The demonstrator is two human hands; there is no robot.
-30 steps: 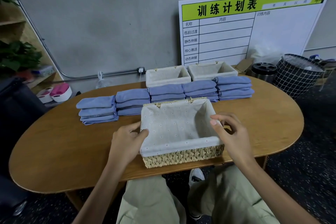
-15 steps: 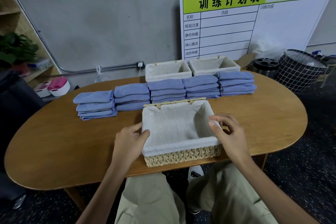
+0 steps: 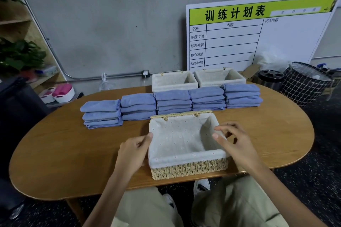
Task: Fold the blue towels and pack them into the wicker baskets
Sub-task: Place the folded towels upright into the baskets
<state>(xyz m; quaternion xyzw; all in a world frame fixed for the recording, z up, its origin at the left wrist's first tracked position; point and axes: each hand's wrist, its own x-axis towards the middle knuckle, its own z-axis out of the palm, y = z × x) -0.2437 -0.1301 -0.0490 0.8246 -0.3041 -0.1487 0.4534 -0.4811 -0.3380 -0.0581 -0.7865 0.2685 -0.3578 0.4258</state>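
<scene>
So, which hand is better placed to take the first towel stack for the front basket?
The right hand, probably: it hovers open over the basket's right rim, while the left hand grips the left rim, steadying it.

Little has moved over the last second. The right hand (image 3: 238,145) has drawn slightly inward over the right rim of the wicker basket (image 3: 186,145) at lower centre: a second ago its fingers were spread wider beside that wall, and now they curl closer together above the liner. The left hand (image 3: 133,150) has slid a touch forward along the left wall, thumb at the rim. The view itself has tipped slightly, so the whiteboard (image 3: 258,37) at upper right sits differently in the frame.
</scene>
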